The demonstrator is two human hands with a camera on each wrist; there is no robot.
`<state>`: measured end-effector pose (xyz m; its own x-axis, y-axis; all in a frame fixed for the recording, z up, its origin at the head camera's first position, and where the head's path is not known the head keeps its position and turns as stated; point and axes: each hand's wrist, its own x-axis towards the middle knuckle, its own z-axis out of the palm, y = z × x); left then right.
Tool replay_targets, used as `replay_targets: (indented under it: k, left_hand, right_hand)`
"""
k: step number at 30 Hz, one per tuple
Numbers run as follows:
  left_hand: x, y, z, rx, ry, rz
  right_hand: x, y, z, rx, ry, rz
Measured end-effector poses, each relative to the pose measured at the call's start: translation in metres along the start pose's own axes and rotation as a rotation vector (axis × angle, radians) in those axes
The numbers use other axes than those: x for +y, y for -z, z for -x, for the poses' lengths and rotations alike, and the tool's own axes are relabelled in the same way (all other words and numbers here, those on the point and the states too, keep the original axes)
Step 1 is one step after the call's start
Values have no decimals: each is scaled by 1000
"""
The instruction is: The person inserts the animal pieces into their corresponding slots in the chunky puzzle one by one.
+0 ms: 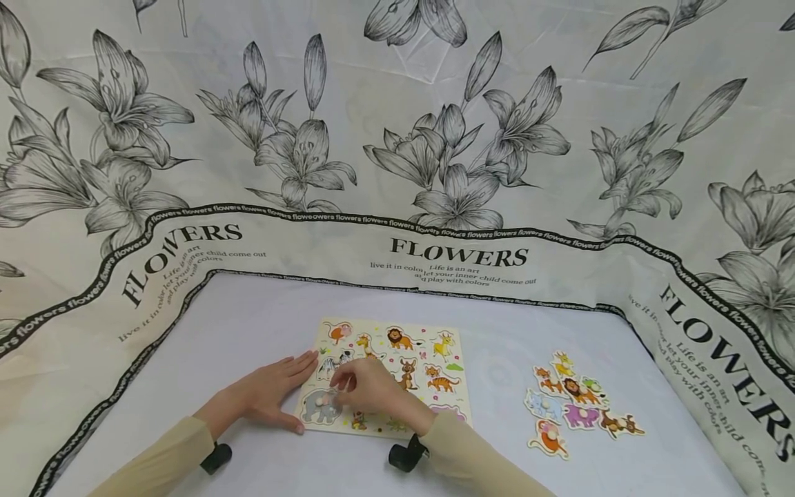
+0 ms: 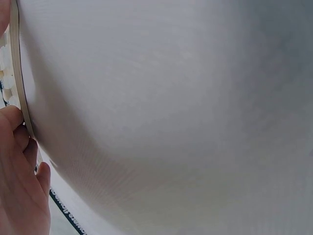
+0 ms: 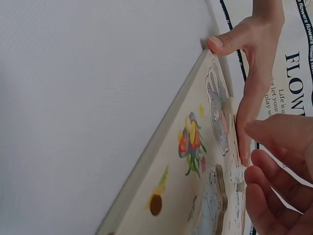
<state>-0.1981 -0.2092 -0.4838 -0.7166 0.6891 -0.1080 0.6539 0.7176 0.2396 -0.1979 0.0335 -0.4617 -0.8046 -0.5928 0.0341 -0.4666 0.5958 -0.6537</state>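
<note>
A pale wooden animal puzzle board (image 1: pixel 413 412) lies on the table. My left hand (image 1: pixel 276 388) rests along its left edge, fingers extended and thumb at the near corner; in the left wrist view, fingers (image 2: pixel 14 127) touch the board's edge. My right hand (image 1: pixel 373 390) hovers over the left part of the board beside the grey elephant piece (image 1: pixel 319 412). Its thumb (image 3: pixel 274 129) and bent fingers stand apart, with nothing between them. Below them in the right wrist view, a thick grey-blue piece (image 3: pixel 211 203) stands proud of the board; the right hand hides it in the head view.
Right of the board lies a loose group of animal pieces, among them a lion (image 1: pixel 574 390), a purple hippo (image 1: pixel 582 416), a blue elephant (image 1: pixel 543 406) and a monkey (image 1: pixel 548 440). A flower-printed cloth (image 1: pixel 459 255) rises behind the white table (image 1: pixel 261 310).
</note>
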Motion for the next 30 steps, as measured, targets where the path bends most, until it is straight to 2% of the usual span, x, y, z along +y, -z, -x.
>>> replay_targets:
  k: [18,30]
  left_hand:
    - [1,-1,0,8,4,-5]
    - [3,0,0,18,5,1]
  right_hand:
    - [18,19,14,83,33,15]
    - [27,33,25,123,9,16]
